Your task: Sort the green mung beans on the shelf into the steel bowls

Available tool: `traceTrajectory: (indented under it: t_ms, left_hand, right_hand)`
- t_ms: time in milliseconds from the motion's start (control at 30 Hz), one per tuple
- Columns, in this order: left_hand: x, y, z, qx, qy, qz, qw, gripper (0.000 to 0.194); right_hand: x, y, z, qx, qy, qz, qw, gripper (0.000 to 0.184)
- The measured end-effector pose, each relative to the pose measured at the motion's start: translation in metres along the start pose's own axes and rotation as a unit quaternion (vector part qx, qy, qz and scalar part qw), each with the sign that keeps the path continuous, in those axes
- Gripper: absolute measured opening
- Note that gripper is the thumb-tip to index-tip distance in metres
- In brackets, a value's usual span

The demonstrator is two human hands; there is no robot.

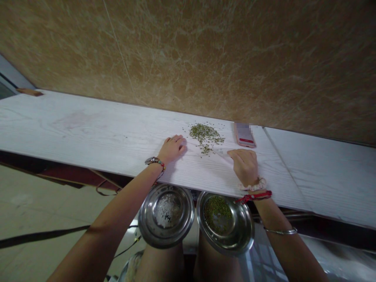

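A loose scatter of green mung beans (pixel 205 133) lies on the white wood-grain tabletop (pixel 96 135). Just left of the beans, my left hand (pixel 172 149) rests palm down with nothing in it, its fingers loosely bent. To their right, my right hand (pixel 245 164) is closed. A pale, thin, see-through thing (pixel 222 152) reaches from its fingers toward the lower beans; its kind is unclear. Below the table edge, a steel bowl (pixel 145 223) with white grains sits over one leg. A second steel bowl (pixel 242 223) with green beans sits over the other.
A phone (pixel 245 135) in a pink case lies behind my right hand, near the marbled wall (pixel 188 58). A small brown block (pixel 29 92) is at the far left end. A seam (pixel 279 156) crosses the tabletop at the right. Dark straps hang below left.
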State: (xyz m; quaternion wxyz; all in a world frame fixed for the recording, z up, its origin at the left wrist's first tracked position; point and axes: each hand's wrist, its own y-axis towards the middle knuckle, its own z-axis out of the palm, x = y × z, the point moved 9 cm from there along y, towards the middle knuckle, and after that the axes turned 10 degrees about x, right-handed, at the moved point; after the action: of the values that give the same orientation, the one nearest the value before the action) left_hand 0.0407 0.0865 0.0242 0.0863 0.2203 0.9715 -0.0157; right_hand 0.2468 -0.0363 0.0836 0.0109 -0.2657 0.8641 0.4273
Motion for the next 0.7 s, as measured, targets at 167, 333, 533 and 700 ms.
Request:
traceTrajectory:
  t_ms: [167,333,533,700]
  left_hand:
    - [0.0004,-0.0008,0.0000,0.007,0.002,-0.013,1.000,0.039]
    - [0.0008,-0.0010,0.0005,0.001,0.004,-0.013,1.000,0.037]
    - [0.0027,0.0005,0.0020,-0.005,0.004,-0.005,1.000,0.037]
    - [0.0040,0.0004,0.0019,-0.015,0.000,-0.002,1.000,0.036]
  right_hand:
    - [-0.0041,-0.0054,-0.0031,-0.001,0.000,0.014,1.000,0.026]
    - [-0.0057,-0.0063,-0.0034,-0.008,-0.013,0.022,1.000,0.022]
    - [-0.0014,-0.0015,-0.0047,-0.017,0.002,-0.004,1.000,0.020]
    - [-0.0027,-0.0047,-0.0074,-0.017,0.013,-0.004,1.000,0.021]
